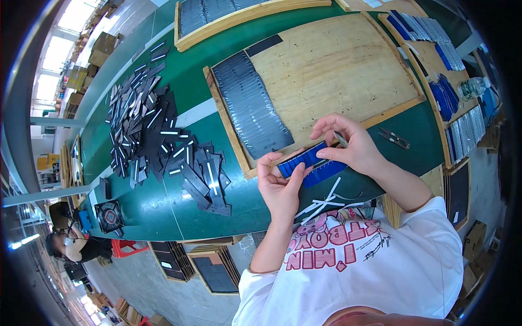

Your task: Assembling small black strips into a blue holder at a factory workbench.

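Both hands hold a narrow blue-and-dark panel strip [300, 162] above the near edge of the green table. My left hand [278, 176] pinches its left end, thumb on the front face. My right hand [350, 145] grips the right end with thumb and fingers; a small pale-green piece [341, 139] shows between its fingers, too small to name. Another blue strip [325, 173] shows just below the held one, and whether it is held or lies on the table I cannot tell. Thin white strips [324, 202] lie loosely crossed at the table edge by my shirt.
Ahead stands a wood-framed board [331, 70] with a row of dark strips [253, 103] along its left. Loose dark pieces [144, 119] are heaped on the left. Small snips [395, 138] lie at right, near a rack of blue strips [445, 98] and a plastic bottle [472, 88]. A fan [109, 216] stands front left.
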Motion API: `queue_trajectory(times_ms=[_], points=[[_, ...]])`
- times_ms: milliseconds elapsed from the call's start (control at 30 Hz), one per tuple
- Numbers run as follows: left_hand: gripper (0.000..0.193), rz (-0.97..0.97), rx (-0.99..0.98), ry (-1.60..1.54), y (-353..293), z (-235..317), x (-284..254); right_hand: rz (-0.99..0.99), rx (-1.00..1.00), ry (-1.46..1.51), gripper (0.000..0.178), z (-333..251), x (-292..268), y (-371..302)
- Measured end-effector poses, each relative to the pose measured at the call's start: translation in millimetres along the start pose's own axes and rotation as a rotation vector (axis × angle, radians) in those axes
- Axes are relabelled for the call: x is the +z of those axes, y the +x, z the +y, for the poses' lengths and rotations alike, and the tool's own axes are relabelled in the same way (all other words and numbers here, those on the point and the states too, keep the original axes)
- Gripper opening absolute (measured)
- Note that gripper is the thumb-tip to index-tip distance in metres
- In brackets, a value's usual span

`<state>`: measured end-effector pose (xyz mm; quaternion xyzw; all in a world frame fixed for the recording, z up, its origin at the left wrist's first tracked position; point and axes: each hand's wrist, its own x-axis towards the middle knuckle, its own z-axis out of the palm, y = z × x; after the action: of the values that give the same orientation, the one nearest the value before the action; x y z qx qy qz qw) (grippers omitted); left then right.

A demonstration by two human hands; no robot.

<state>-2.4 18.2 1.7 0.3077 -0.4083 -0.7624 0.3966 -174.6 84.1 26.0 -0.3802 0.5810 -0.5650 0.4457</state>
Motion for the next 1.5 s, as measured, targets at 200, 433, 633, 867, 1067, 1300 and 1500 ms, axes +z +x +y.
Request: queue_trajectory(times_ms=[200,433,633,867,1067,1300,1500], points=[[0.043,0.003,-0.025,0.009,-0.2,1.7,1.1,0.017,0.026,-0.021,0.043,-4.0,2.2,-1.9],[0.030,-0.133,-0.088,-0.198,-2.4,-0.8,0.5,0.108,-0.177,-0.214,0.046,-0.3,2.2,-0.1],[0.030,-0.194,0.013,0.081,-6.0,-6.5,3.6,0.125,-0.215,-0.532,0.051,-9.3,15.6,2.1],[0.030,-0.146,-0.006,-0.101,-6.3,0.2,2.1,0.125,-0.158,-0.304,0.040,-10.6,-14.4,6.8],[0.030,-0.054,-0.023,-0.168,-6.6,9.7,4.0,0.092,0.033,0.041,0.028,-14.9,-16.1,4.1],[0.010,0.073,-0.072,-0.180,-7.4,8.7,-13.4,0.150,-0.110,0.057,0.031,-20.7,-2.5,-3.3],[0.016,-0.222,-0.412,-0.660,-6.5,8.3,-32.8,-0.329,-0.225,0.101,0.059,-12.0,3.0,-3.5]])
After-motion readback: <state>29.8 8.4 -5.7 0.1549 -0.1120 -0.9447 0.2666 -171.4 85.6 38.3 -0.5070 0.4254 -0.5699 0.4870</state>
